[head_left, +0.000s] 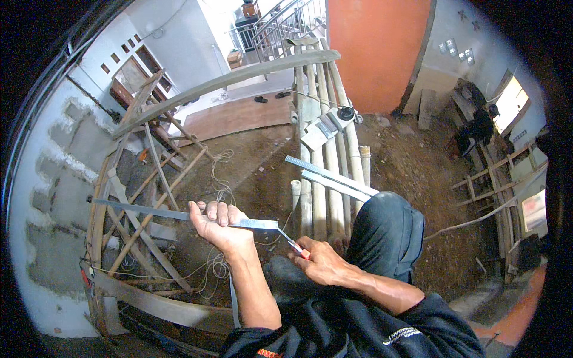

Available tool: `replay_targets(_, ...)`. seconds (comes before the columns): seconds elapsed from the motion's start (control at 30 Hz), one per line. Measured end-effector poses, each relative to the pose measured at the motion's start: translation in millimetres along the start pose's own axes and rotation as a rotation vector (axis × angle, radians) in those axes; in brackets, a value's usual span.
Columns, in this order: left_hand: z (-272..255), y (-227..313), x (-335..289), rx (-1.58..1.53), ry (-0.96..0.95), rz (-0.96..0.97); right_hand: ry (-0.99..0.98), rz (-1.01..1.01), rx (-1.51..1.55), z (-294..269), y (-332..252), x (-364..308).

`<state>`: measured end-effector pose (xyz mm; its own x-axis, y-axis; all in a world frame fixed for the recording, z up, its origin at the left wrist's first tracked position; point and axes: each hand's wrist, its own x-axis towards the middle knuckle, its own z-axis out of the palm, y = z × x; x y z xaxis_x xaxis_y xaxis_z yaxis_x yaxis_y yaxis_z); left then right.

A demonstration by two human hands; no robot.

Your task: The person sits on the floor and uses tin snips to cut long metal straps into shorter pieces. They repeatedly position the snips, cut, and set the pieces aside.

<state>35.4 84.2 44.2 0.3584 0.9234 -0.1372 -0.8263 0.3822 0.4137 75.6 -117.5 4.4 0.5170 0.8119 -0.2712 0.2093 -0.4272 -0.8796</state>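
My left hand (222,231) is closed round a long, narrow metal strip (256,224), which reaches far out to the left and ends just right of my fingers. In my right hand (325,262) is a slim tool with a red handle (303,253). Its thin metal shaft meets the strip's right end, and it looks like a screwdriver. Beside my raised right knee (385,232), two more pale metal strips (337,184) lie across the bamboo poles; the upper one has a row of holes or marks.
Bamboo poles (319,209) run away from me as a raised platform, bearing a grey-and-white device (322,130) with a black round part. Wooden scaffolding (143,224) stands left, with tangled cord (218,268) near it. Below lies a dirt floor (250,173). Another person (477,125) is far right.
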Motion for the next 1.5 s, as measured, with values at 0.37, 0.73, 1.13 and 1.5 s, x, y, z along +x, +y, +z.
replay_targets(0.37,-7,-7,18,0.042,0.119,0.033,0.138,-0.021,-0.202,2,10,25)
replay_targets(0.73,-3,-20,35,0.070,0.172,0.068,0.063,-0.005,-0.114,-11,4,40)
replay_targets(1.13,9,-34,28,-0.058,0.177,-0.154,0.110,-0.110,-0.041,-27,9,46)
replay_targets(1.5,-1,-41,49,0.002,0.250,-0.107,0.336,-0.183,-0.218,-30,16,69)
